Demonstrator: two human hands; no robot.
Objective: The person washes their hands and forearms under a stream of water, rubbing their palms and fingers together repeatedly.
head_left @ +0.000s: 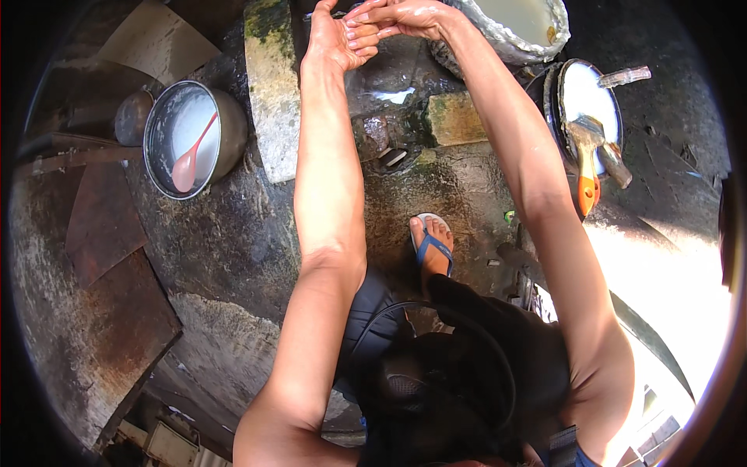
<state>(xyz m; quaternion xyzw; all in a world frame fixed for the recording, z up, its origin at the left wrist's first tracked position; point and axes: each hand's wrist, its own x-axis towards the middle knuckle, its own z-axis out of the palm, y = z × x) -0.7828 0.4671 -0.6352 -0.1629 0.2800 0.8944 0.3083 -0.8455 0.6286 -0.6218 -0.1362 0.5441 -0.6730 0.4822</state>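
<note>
Both my arms stretch forward, and my hands meet at the far edge of the view, looking wet. My left hand point(340, 39) is turned palm up, its fingers curled and pressed together, with no object showing in the bare palm. My right hand point(410, 17) reaches across with fingers stretched out, touching the left fingers. The picture's upper edge cuts off part of both hands. Just right of them stands a large crusted bucket point(523, 29) of cloudy, pale liquid.
To the left, a metal pot point(194, 140) holds white liquid and a pink ladle point(187, 165). At right, an orange-handled paintbrush point(587, 167) lies across a bucket of white liquid point(583, 92). A stone slab point(272, 101) and a block point(455, 119) lie on the wet ground. My sandalled foot point(433, 245) is below.
</note>
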